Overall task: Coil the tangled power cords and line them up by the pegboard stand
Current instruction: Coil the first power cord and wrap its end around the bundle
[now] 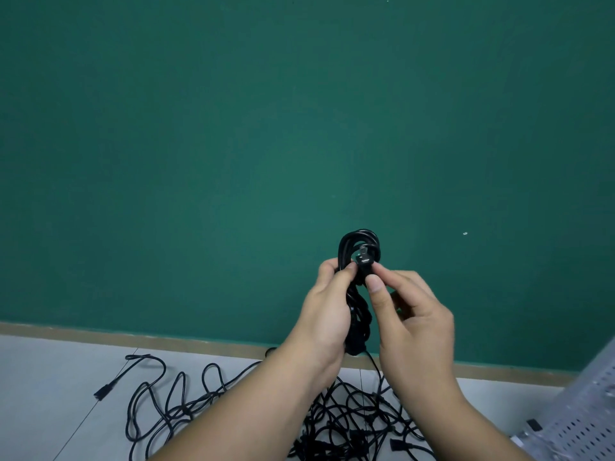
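Coiling step, near its end: left hand point(327, 306) grips the coiled cord point(358, 277); right hand point(411, 314) pinches its plug point(363, 259). Next, probably, tucking the plug and setting the coil beside the pegboard stand point(585, 417).

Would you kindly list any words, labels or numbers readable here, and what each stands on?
No readable text anywhere.
Black coiled power cord in the left hand: no marking shows.
Its black plug, pinched by the right hand: too small to read.
Grey perforated pegboard stand: only holes, no label.
Green wall: blank.
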`<state>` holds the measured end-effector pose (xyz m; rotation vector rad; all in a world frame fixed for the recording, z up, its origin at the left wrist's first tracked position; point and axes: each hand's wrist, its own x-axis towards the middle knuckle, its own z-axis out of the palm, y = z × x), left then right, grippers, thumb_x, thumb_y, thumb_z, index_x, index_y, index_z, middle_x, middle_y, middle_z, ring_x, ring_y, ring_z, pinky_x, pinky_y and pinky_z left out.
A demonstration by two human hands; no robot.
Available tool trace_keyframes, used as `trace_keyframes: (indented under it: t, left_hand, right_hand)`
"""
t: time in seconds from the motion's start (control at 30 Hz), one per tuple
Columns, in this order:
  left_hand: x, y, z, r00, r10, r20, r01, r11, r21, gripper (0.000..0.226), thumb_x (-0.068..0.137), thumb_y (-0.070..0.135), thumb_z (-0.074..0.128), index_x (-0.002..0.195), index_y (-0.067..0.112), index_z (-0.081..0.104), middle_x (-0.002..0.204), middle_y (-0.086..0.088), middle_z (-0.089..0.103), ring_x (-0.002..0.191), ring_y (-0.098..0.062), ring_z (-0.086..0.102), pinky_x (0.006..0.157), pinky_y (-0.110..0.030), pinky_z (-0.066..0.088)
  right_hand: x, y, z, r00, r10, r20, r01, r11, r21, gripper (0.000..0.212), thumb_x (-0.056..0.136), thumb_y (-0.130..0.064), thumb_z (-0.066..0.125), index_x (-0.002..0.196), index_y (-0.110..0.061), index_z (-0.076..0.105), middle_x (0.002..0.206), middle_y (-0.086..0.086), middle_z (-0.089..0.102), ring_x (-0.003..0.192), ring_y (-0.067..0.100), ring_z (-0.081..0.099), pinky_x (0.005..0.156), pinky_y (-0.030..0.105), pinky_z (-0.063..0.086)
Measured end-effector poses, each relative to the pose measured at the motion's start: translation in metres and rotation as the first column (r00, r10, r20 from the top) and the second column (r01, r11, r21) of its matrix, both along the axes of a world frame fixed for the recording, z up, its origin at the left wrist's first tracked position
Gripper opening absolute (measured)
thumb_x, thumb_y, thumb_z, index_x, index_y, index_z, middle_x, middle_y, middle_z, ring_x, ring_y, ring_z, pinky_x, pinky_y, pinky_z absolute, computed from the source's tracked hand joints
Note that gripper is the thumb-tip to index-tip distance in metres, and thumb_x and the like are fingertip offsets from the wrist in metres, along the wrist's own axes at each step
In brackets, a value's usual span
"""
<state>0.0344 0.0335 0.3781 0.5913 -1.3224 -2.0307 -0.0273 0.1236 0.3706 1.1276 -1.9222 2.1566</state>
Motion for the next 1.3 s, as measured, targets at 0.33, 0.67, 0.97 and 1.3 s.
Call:
trace_keyframes:
  t: [0.33,0.67,0.97,1.3]
  left_hand:
    - [0.003,0.004,0.008,0.994,0.032,-0.104,-0.024,0.997,0.08,0.032,0.11,0.043,0.047,0.113,0.015,0.062,0.104,-0.011,0.075,0.1,-0.021,0.073,0.094,-0.043,0.055]
    - [0.0,0.012,0.008,0.984,0.074,-0.162,-0.1,0.982,-0.16,0.023,0.107,0.039,0.058,0.117,0.019,0.053,0.108,-0.011,0.075,0.102,-0.022,0.075,0.093,-0.04,0.058]
    - [0.0,-0.002,0.007,0.978,0.101,-0.182,-0.174,0.879,-0.445,0.016,0.107,0.028,0.06,0.11,0.014,0.055,0.088,0.009,0.067,0.085,-0.007,0.061,0.078,-0.021,0.048]
    - [-0.004,0.004,0.007,0.985,0.087,-0.149,-0.138,0.913,-0.384,0.023,0.102,0.042,0.063,0.106,0.02,0.06,0.095,0.0,0.068,0.082,-0.014,0.059,0.066,-0.03,0.048]
  right_hand:
    - [0.004,-0.004,0.005,0.985,0.087,0.151,-0.083,0.996,-0.032,0.015,0.093,-0.021,0.08,0.102,-0.032,0.079,0.07,0.009,0.065,0.049,0.01,0.035,0.052,0.022,0.041]
    - [0.005,-0.008,0.006,0.923,0.208,0.324,-0.162,0.973,-0.164,0.002,0.097,-0.018,0.075,0.097,-0.018,0.077,0.075,0.004,0.07,0.069,0.016,0.056,0.061,0.021,0.05]
    - [-0.012,-0.005,0.015,0.859,0.336,0.385,-0.329,0.94,-0.085,0.041,0.096,-0.023,0.074,0.135,-0.029,0.062,0.084,0.001,0.068,0.073,0.017,0.05,0.07,0.033,0.04]
    - [-0.023,0.0,0.026,0.747,0.466,0.474,-0.404,0.885,-0.233,0.045,0.095,-0.011,0.071,0.139,-0.015,0.062,0.13,0.002,0.075,0.127,0.018,0.068,0.101,0.037,0.05]
